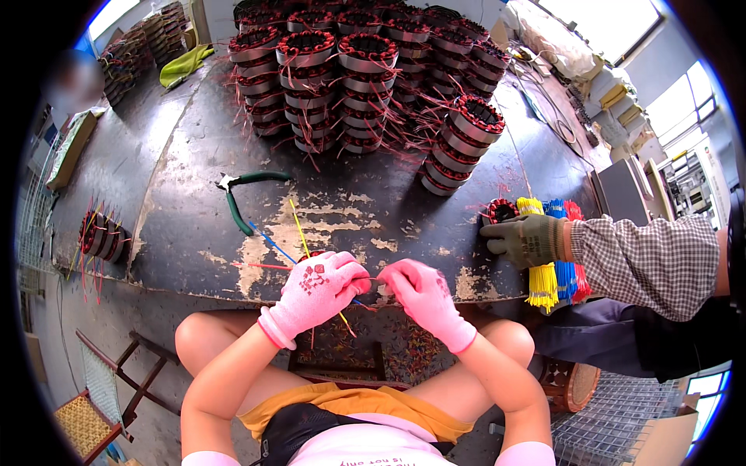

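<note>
My left hand (pixel 318 292), in a pink glove, is closed near the table's front edge, its fingertips pinching a thin dark wire (pixel 374 278). Facing it, my right hand (pixel 424 297), also in a pink glove, pinches the same wire from the other side. A motor stator (pixel 311 255) lies mostly hidden behind my left hand. Around that hand stick out a yellow lead (pixel 298 224), a blue lead (pixel 272 242) and a red lead (pixel 263 266). Cutting pliers (pixel 234 203) with green handles lie spread beyond my left hand.
Stacked stators (pixel 308 85) fill the table's far side, with a shorter leaning stack (pixel 461 145) nearer. Another wired stator (pixel 102 236) lies at left. At right, a co-worker's gloved hand (pixel 528 240) touches a stator (pixel 500 210) beside yellow, blue and red wire bundles (pixel 542 283).
</note>
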The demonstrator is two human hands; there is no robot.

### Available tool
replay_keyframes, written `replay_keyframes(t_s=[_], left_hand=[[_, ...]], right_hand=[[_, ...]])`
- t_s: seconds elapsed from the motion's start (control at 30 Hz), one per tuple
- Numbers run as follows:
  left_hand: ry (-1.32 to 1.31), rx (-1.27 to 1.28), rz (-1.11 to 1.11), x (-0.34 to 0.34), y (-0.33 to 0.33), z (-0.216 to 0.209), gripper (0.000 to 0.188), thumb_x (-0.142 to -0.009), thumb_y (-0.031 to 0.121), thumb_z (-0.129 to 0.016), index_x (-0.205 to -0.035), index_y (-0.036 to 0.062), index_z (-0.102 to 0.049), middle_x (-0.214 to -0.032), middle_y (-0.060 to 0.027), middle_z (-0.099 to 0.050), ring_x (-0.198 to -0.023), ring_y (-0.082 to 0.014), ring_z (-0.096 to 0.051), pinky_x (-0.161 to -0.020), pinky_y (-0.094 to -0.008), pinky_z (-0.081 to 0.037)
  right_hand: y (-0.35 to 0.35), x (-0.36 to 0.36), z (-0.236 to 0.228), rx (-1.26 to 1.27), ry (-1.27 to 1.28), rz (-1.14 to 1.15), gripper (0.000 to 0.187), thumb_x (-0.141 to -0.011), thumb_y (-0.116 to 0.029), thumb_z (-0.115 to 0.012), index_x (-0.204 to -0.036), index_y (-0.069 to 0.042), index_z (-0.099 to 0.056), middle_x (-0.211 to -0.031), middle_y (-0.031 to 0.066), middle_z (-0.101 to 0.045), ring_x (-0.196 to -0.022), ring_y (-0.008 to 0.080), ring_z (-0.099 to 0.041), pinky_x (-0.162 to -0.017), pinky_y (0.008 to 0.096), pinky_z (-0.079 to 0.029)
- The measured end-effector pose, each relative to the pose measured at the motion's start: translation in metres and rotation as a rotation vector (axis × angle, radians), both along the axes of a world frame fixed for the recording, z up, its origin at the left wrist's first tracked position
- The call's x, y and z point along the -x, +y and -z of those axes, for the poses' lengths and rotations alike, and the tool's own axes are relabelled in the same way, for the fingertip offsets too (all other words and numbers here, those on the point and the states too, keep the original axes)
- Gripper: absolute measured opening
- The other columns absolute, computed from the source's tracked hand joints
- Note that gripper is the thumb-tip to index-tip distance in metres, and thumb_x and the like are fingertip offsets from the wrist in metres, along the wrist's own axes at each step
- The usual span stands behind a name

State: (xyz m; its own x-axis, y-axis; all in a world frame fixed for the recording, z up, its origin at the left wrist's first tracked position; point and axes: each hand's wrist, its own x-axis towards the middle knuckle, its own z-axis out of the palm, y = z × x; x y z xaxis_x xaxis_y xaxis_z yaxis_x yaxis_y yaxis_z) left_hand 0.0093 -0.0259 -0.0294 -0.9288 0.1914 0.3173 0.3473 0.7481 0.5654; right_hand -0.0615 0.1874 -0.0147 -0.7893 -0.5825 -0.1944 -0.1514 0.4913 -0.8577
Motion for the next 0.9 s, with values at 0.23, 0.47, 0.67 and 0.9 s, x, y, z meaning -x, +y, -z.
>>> replay_keyframes(t_s=[0.23,0.47,0.67,0.9], left_hand=[[0.003,0.005,-0.028,-0.001,0.004,-0.004,0.008,-0.088,0.018,-0.069,-0.09,0.0107,-0.07,-0.09,-0.0056,-0.066,-0.085,-0.0286,-0.065,-0.076,-0.0414,-0.053],[0.024,-0.006,-0.027,0.003,0.013,0.0,0.007,-0.088,0.017,-0.069,-0.091,0.0107,-0.071,-0.09,-0.0055,-0.066,-0.086,-0.0282,-0.065,-0.076,-0.041,-0.053],[-0.004,0.055,-0.017,0.0,0.004,-0.003,0.012,-0.09,0.022,-0.068,-0.096,0.0115,-0.068,-0.094,-0.007,-0.066,-0.09,-0.0301,-0.066,-0.08,-0.041,-0.055],[0.108,0.097,-0.044,0.001,0.009,0.024,0.023,-0.092,0.034,-0.063,-0.089,0.0112,-0.063,-0.091,-0.0088,-0.063,-0.09,-0.0293,-0.066,-0.077,-0.0403,-0.055]], right_hand=[[-0.006,0.002,0.008,-0.215,1.18,-0.325,0.027,-0.077,-0.024,-0.078,-0.1,-0.015,-0.067,-0.087,-0.0014,-0.062,-0.079,0.0184,-0.062,-0.069,0.0357,-0.049],[0.001,-0.004,0.016,-0.309,1.179,-0.225,0.016,-0.083,-0.027,-0.069,-0.086,-0.016,-0.058,-0.081,-0.0013,-0.052,-0.079,0.0166,-0.059,-0.068,0.034,-0.046],[-0.011,0.014,0.003,-0.327,1.178,-0.481,0.019,-0.083,-0.02,-0.065,-0.1,-0.013,-0.063,-0.09,0.0022,-0.06,-0.083,0.0224,-0.062,-0.072,0.0385,-0.05],[-0.009,0.016,-0.002,-0.241,1.214,-0.535,0.02,-0.079,-0.017,-0.072,-0.07,-0.013,-0.055,-0.073,0.0062,-0.057,-0.074,0.0269,-0.058,-0.065,0.0432,-0.043]])
